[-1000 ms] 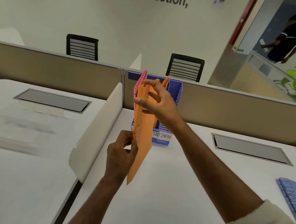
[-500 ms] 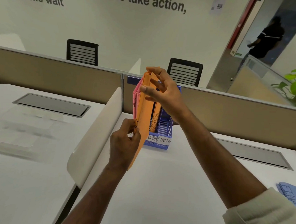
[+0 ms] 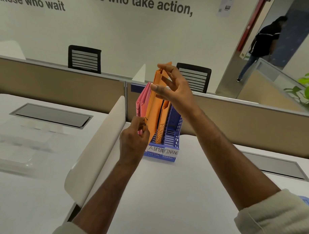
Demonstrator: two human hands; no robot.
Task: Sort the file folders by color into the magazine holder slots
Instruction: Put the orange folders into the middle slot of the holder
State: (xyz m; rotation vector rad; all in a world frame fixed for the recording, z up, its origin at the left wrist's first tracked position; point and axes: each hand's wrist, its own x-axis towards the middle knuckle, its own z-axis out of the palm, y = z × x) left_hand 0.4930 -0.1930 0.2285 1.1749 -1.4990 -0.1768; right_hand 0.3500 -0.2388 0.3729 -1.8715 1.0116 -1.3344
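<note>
My right hand [image 3: 175, 94] pinched the orange folder [image 3: 153, 108] top; left hand [image 3: 133, 142] gripped its near edge, steering it into the holder [image 3: 174, 135] ADMIN slot.

Both hands — left hand [image 3: 134, 139] low, right hand [image 3: 172, 89] high — gripped a tall orange paper folder [image 3: 153, 106] over the blue plastic magazine holder [image 3: 173, 135].
</note>
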